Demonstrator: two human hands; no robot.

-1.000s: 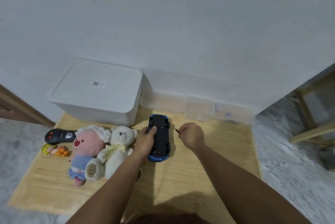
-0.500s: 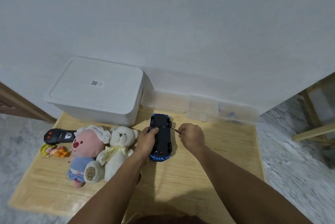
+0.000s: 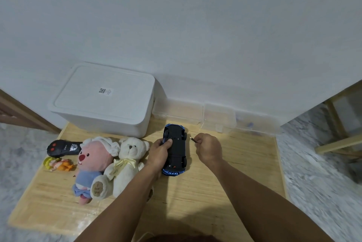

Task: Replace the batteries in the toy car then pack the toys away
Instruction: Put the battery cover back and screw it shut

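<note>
A blue toy car (image 3: 176, 151) lies upside down on the wooden table (image 3: 235, 183), its black underside facing up. My left hand (image 3: 160, 152) grips the car's left side, thumb on the underside. To the car's right, my right hand (image 3: 208, 148) holds a thin screwdriver (image 3: 193, 139) in curled fingers; its tip points left, just short of the car. Left of the car lie a white teddy bear (image 3: 127, 163), a pink plush (image 3: 94, 165), a black remote control (image 3: 62, 147) and a small orange and yellow toy (image 3: 58, 165).
A large white lidded storage box (image 3: 103, 98) stands at the back left against the wall. Clear plastic boxes (image 3: 217, 116) line the back edge to its right. A wooden frame (image 3: 340, 139) stands on the marble floor at the right.
The view has shifted slightly. My right hand with the screwdriver has stayed close beside the car, and my left hand keeps its grip on the car.
</note>
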